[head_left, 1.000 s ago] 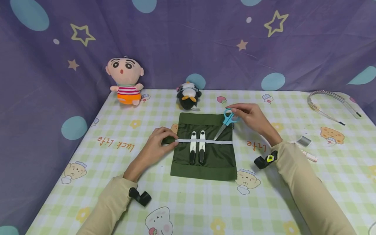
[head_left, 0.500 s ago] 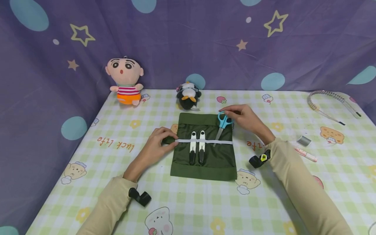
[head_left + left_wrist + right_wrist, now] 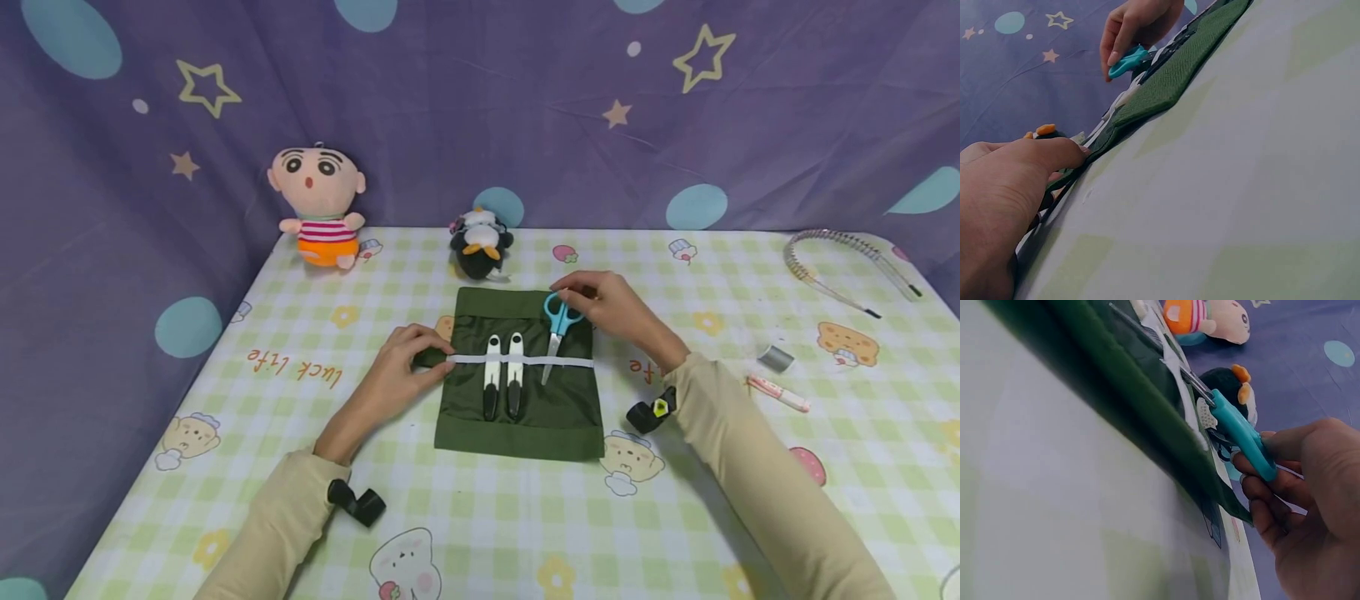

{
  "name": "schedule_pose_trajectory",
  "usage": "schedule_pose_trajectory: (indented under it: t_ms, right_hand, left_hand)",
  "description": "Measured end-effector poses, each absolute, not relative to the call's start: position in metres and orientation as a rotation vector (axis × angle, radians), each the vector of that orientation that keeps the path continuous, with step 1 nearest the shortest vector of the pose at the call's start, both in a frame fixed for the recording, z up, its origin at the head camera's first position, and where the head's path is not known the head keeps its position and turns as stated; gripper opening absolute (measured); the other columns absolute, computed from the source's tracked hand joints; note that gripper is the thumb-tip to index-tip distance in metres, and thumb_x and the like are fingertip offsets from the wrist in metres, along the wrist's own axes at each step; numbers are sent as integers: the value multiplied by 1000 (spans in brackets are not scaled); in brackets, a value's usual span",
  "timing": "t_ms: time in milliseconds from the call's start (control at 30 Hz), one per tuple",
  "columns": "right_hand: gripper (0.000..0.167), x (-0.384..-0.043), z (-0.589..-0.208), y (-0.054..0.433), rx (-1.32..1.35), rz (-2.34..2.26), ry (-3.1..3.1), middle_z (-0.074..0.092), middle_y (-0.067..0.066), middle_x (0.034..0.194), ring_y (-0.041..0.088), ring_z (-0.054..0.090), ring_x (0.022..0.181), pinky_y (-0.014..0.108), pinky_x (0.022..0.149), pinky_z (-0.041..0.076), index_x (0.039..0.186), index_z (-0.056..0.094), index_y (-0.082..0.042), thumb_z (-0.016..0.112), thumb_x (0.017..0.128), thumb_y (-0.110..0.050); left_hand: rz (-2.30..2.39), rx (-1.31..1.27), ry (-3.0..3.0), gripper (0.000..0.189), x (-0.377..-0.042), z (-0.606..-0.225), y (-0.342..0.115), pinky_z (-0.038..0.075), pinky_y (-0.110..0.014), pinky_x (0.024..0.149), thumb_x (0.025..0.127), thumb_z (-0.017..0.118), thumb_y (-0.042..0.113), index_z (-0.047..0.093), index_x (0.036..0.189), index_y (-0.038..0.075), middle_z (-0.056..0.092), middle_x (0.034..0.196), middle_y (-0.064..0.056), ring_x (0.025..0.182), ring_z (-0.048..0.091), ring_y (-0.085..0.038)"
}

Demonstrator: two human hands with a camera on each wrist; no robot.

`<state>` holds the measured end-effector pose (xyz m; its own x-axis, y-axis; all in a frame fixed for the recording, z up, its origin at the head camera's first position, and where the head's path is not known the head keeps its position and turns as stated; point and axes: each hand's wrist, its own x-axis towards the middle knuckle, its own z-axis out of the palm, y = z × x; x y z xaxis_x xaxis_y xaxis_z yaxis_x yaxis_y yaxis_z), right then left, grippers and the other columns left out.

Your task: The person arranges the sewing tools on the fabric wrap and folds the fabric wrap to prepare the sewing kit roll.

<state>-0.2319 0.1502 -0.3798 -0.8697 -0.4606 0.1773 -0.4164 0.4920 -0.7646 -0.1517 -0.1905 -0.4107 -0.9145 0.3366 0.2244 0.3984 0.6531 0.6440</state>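
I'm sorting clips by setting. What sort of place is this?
Likely an indoor tabletop, perhaps staged for filming: a checked tablecloth runs back to a star-patterned curtain, and a plush doll sits near the far left corner.

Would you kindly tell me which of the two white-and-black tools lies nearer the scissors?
The right tool, right next to the scissors; the left tool lies farther from them, nearer the left hand.

Ahead of me hangs a purple backdrop, lightly creased, printed with stars and pale blue ovals; it continues along my left. I face a table covered in green-and-white checks, with cartoon figures and reddish lettering.
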Motion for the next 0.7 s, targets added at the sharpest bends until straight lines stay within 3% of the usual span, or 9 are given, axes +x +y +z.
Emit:
schedule_pose_trajectory:
  t_ms: [267,700]
  right_hand:
    - [17,-229,-385,145,-939,-1255,2733,72,7,94,17,59,71,33,65,48,112,76,-1,63,105,-10]
    - [14,-223,-388,140,-1063,-1179,2742,72,8,96,16,58,72,38,69,49,110,75,1,64,103,-6]
  left_hand:
    - [-1112,-614,-2781,13,-152,-411,-191,44,-51,97,97,77,23,76,109,18,62,120,-1,115,51,-25]
    - [-1114,-617,-2783,13,-152,-410,-191,43,-50,98,97,77,23,76,109,18,63,120,-1,115,51,-25]
